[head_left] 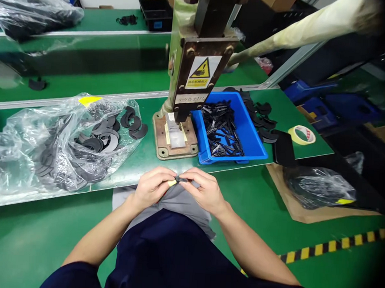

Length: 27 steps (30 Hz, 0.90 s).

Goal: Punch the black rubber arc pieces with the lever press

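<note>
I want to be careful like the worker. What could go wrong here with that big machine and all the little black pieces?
1. The press carries a crushed-hand warning sticker; fingers placed under it might get pinched.
2. The small black part is pinched between the left hand and right hand over the lap, so it could slip and drop.
3. Curved pieces spill from the open bag and may slide around.

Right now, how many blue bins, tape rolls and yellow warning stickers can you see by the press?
Blue bin: 1
Tape roll: 1
Yellow warning sticker: 1
Total: 3
</note>
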Each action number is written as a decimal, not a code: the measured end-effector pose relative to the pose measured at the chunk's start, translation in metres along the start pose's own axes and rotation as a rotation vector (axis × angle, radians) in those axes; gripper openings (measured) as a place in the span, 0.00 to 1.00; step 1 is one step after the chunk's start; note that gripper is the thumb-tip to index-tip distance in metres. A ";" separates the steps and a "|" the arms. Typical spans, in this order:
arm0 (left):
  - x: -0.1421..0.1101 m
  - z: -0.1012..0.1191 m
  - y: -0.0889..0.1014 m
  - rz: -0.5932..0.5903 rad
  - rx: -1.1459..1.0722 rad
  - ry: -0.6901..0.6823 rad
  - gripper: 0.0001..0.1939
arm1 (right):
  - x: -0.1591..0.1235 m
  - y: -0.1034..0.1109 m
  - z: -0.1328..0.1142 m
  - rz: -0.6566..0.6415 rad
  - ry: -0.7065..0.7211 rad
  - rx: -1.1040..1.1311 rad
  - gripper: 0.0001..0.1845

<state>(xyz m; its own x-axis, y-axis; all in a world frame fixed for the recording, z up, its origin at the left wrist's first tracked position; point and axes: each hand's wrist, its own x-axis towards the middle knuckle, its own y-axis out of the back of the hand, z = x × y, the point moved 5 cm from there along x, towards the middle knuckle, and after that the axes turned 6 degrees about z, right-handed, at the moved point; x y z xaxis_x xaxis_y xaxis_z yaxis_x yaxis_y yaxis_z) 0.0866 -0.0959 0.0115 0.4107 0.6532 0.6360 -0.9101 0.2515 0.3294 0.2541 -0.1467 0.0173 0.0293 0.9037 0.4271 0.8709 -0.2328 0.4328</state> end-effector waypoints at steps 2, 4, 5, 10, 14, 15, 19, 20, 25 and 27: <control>-0.002 -0.002 -0.001 0.003 -0.005 0.012 0.04 | -0.001 -0.001 0.002 0.001 -0.014 0.012 0.07; -0.003 -0.003 -0.002 0.003 -0.022 0.022 0.05 | -0.002 -0.003 0.006 -0.007 -0.035 0.027 0.07; -0.003 -0.004 -0.002 -0.001 -0.028 0.024 0.05 | -0.002 -0.004 0.008 -0.014 -0.056 0.031 0.07; 0.014 -0.018 0.009 0.014 0.068 0.046 0.04 | 0.000 -0.002 0.024 0.022 -0.240 0.040 0.13; 0.052 -0.049 0.020 0.052 0.274 0.072 0.05 | 0.004 0.010 0.022 0.025 -0.249 0.006 0.11; 0.062 -0.059 0.021 0.044 0.320 0.087 0.05 | 0.006 0.014 0.021 0.018 -0.240 -0.006 0.10; 0.092 -0.098 0.013 -0.028 0.406 0.145 0.08 | 0.009 0.028 0.016 0.017 -0.198 -0.028 0.09; 0.096 -0.106 0.010 -0.054 0.410 0.153 0.08 | 0.010 0.031 0.015 0.022 -0.194 -0.029 0.08; 0.101 -0.123 -0.003 -0.177 0.461 0.140 0.12 | 0.008 0.044 0.020 0.035 -0.211 -0.040 0.09; 0.102 -0.122 -0.005 -0.212 0.493 0.109 0.14 | 0.009 0.050 0.026 0.034 -0.232 -0.038 0.09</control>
<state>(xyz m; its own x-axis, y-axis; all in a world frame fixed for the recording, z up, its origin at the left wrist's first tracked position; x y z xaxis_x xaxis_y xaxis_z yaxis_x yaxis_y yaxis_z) 0.1269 0.0565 -0.0103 0.5505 0.7015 0.4526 -0.6632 0.0382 0.7475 0.3102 -0.1410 0.0220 0.1747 0.9524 0.2499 0.8482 -0.2745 0.4530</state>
